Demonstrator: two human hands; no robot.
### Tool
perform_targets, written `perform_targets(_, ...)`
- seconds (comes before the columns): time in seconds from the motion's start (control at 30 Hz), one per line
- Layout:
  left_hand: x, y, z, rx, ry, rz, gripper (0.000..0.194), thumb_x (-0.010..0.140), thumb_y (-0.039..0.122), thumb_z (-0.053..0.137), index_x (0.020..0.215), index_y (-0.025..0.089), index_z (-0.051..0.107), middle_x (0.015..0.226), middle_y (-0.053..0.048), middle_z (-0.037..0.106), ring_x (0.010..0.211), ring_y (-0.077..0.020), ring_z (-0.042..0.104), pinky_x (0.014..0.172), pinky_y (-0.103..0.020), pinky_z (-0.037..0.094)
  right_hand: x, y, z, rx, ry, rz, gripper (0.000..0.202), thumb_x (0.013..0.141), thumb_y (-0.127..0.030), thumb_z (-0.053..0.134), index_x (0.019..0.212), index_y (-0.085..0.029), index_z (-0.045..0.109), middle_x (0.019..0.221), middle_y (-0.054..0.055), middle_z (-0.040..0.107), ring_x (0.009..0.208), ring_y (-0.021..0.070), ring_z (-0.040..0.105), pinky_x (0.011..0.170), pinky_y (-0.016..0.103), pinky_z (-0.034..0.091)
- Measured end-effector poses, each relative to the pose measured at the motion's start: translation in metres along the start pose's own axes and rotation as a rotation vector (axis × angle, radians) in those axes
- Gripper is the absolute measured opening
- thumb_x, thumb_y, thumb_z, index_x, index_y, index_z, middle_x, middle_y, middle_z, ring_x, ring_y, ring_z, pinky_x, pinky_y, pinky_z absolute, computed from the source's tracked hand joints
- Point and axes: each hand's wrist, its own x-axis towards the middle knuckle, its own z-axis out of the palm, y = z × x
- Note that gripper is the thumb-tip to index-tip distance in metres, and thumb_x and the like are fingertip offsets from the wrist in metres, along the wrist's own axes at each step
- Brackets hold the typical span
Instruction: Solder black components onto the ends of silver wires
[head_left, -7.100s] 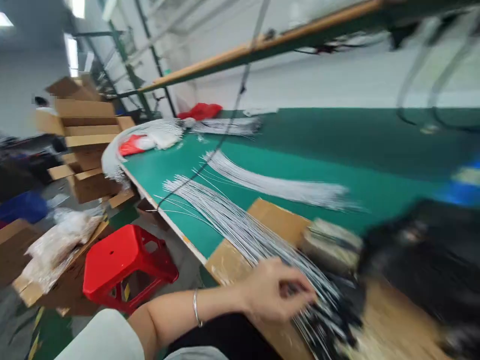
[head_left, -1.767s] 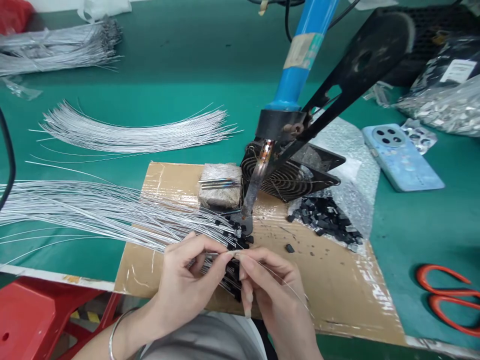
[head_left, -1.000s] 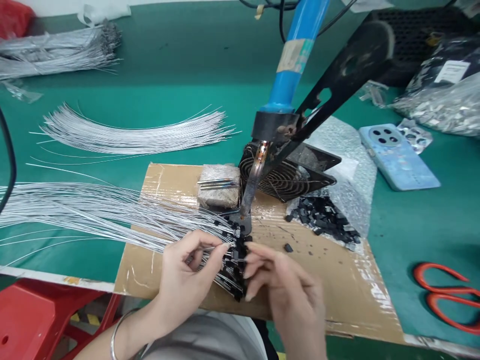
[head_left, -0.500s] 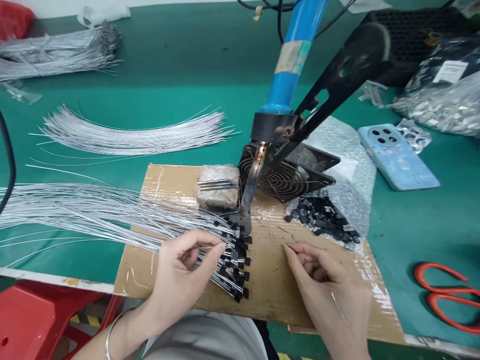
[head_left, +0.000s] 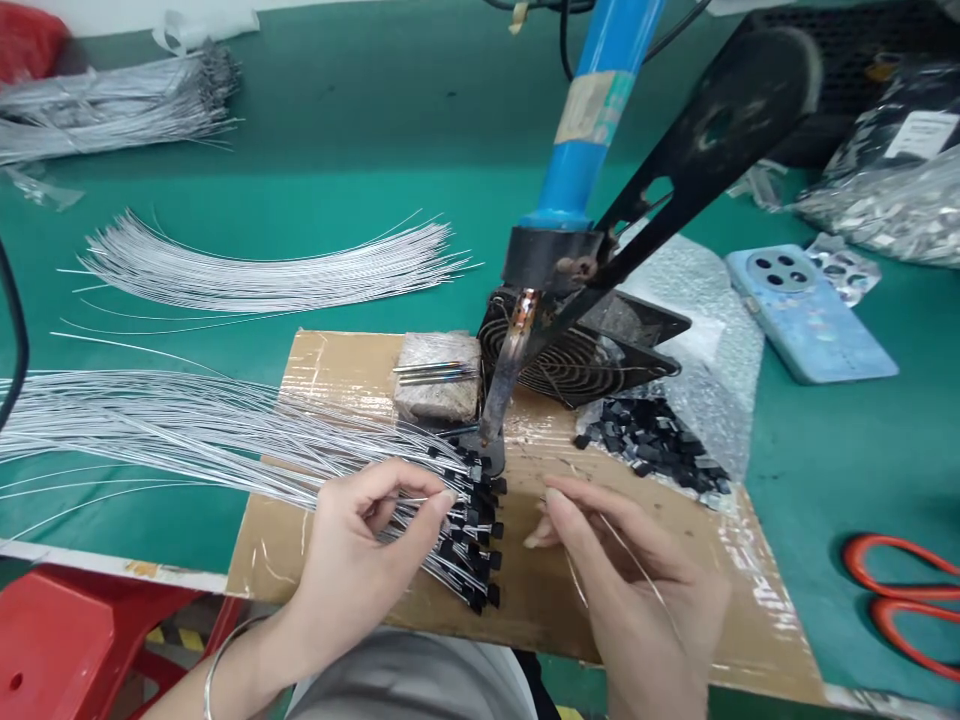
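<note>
My left hand (head_left: 382, 550) is closed in a pinch on a thin white wire (head_left: 411, 499), over the bundle of wires with black end pieces (head_left: 476, 530). My right hand (head_left: 630, 570) is closed with thumb and forefinger together on a thin silvery solder wire (head_left: 626, 548), which loops below the fingers and across the back of the hand. A gap separates the two hands. Above and between them, the tip of a blue-handled soldering iron (head_left: 570, 180) points down, held in a black metal stand (head_left: 697, 140).
Cardboard (head_left: 555, 600) lies under my hands. Behind it are a small fan (head_left: 570, 350) and a tip-cleaning block with metal rods (head_left: 435, 395). Loose black pieces (head_left: 652, 440) lie on bubble wrap. A blue phone (head_left: 814, 315), red-handled scissors (head_left: 900, 600) and another white wire bundle (head_left: 270, 270) rest around.
My right hand has moved left, closer to my left hand, and the solder wire now shows below its fingers. My left hand has barely moved. The view has shifted slightly.
</note>
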Motion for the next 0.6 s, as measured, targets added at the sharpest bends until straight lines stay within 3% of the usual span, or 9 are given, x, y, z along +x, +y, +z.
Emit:
perform_targets(0.13, 0.001, 0.003, -0.002, -0.01, -0.052, -0.05, 0.014, 0.089, 0.025, 0.07, 0.079, 0.018, 0.077, 0.077, -0.006, 0.078, 0.062, -0.0155, 0.063, 0.051, -0.026, 0.039, -0.004, -0.009, 0.015, 0.095, -0.108, 0.09, 0.009, 0.088, -0.033, 0.082, 0.091, -0.027, 0.088, 0.065, 0.001, 0.073, 0.057, 0.0158, 0.068, 0.056, 0.025, 0.059)
perform_targets(0.3, 0.004, 0.012, -0.004, -0.142, -0.143, -0.071, 0.013, 0.09, 0.022, 0.069, 0.079, 0.019, 0.075, 0.082, -0.005, 0.08, 0.068, -0.0152, 0.068, 0.055, -0.025, 0.044, -0.007, -0.007, 0.023, 0.178, -0.267, 0.107, 0.009, 0.091, -0.031, 0.08, 0.092, -0.029, 0.088, 0.062, -0.001, 0.069, 0.051, 0.0113, 0.064, 0.05, 0.021, 0.054)
perform_targets(0.43, 0.005, 0.015, -0.004, -0.204, -0.178, -0.082, 0.013, 0.091, 0.019, 0.069, 0.08, 0.019, 0.075, 0.084, -0.003, 0.08, 0.076, -0.0155, 0.071, 0.062, -0.024, 0.049, -0.008, -0.009, 0.026, 0.19, -0.276, 0.119, 0.011, 0.091, -0.03, 0.079, 0.097, -0.03, 0.089, 0.065, -0.001, 0.069, 0.052, 0.0113, 0.062, 0.051, 0.021, 0.053)
perform_targets(0.6, 0.004, 0.013, -0.002, -0.246, -0.196, -0.082, 0.013, 0.092, 0.016, 0.069, 0.082, 0.019, 0.076, 0.085, -0.003, 0.079, 0.08, -0.0157, 0.072, 0.068, -0.024, 0.052, -0.013, -0.015, 0.028, 0.218, -0.228, 0.236, 0.011, 0.088, -0.033, 0.082, 0.095, -0.032, 0.089, 0.067, -0.001, 0.069, 0.052, 0.0102, 0.06, 0.052, 0.023, 0.05)
